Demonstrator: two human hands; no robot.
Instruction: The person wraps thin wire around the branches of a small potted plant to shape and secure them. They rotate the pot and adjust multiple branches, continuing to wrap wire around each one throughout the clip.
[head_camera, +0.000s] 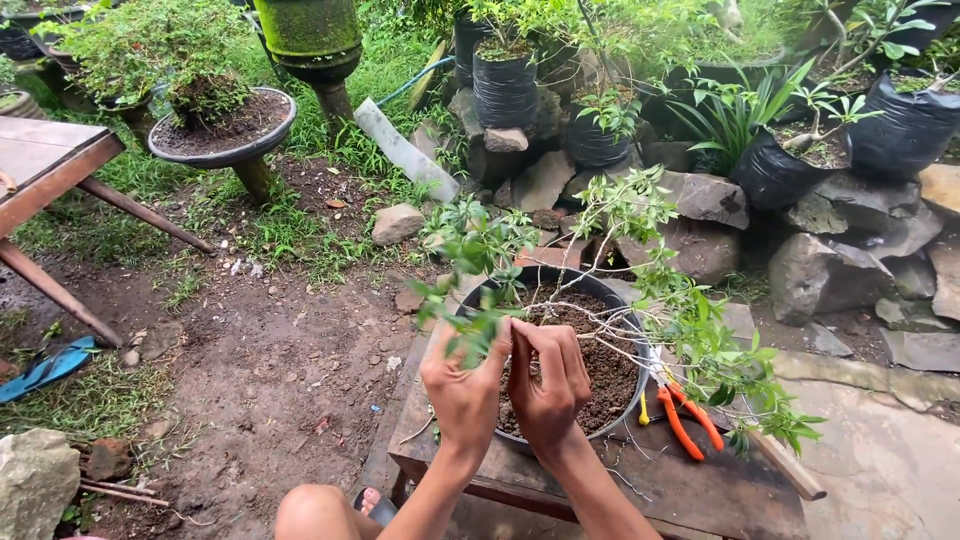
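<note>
While both hands meet over the round black pot of dark soil, the left hand pinches a thin pale branch of the small leafy green shrub between thumb and fingertips, and the right hand closes its fingers on the same branch just beside it. The pot stands on a low, weathered wooden table. Orange-handled pruning shears lie on the table touching the pot's right rim. Grey rocks and black plastic grow bags stand behind.
</note>
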